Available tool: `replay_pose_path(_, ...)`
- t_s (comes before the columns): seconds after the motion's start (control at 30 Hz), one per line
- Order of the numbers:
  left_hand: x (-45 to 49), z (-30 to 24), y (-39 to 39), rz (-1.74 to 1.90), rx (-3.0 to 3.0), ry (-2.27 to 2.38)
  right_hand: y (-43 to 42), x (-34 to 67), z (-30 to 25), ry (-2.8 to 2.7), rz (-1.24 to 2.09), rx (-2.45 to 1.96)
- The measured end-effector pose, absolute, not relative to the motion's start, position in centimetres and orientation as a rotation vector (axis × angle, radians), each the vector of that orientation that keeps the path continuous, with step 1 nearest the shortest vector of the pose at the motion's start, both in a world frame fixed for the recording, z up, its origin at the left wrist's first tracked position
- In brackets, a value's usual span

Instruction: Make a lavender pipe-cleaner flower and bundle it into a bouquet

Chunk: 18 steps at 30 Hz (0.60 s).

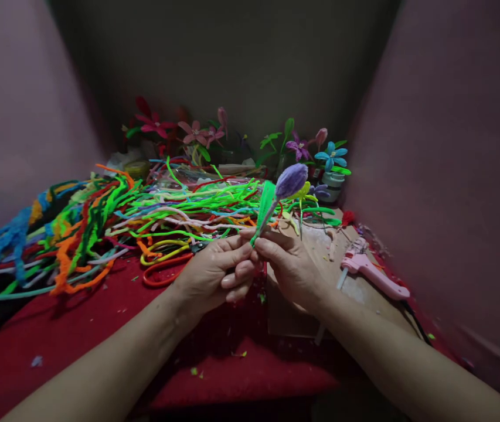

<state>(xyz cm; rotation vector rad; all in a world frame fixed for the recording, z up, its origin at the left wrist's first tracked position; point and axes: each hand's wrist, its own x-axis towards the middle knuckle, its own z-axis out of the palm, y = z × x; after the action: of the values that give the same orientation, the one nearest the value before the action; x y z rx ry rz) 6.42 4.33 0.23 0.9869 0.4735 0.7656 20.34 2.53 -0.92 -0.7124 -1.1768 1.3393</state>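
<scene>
A purple pipe-cleaner flower bud points up and to the right above my hands, on a thin pale stem. Beside it stands a bright green pipe-cleaner leaf, its base meeting the stem at my fingertips. My left hand pinches the green base from the left, fingers curled. From the right, my right hand grips the lower stem between thumb and fingers. The fingertips of both hands nearly meet there, hiding the join. Just left of my left hand lie scissors with red and yellow handles.
Loose colourful pipe cleaners heap across the back and left of the red cloth. On the right, a pink glue gun rests on a cardboard sheet. Finished flowers stand behind, including a blue flower in a white jar.
</scene>
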Motion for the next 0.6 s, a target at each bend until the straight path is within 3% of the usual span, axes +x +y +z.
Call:
replay_pose_path(0.17, 6.6, 0.2, 4.2, 0.769, 1.256, 0.619, 2.3, 20.4, -1.0, -1.125, 1.226, -0.721)
replay_pose_path(0.3, 6.8, -0.6, 3.9, 1.152, 1.866, 0.98, 2.4, 20.4, -1.3, -1.153, 1.142, -0.801)
replay_pose_path(0.4, 6.8, -1.0, 3.7, 1.275, 2.054, 0.991, 2.5, 20.5, -1.3, -1.192, 1.178, -0.812)
replay_pose_path(0.6, 6.7, -0.2, 3.9, 0.9, 1.32, 0.735, 2.6, 20.7, -1.0, -1.177, 1.326, -0.78)
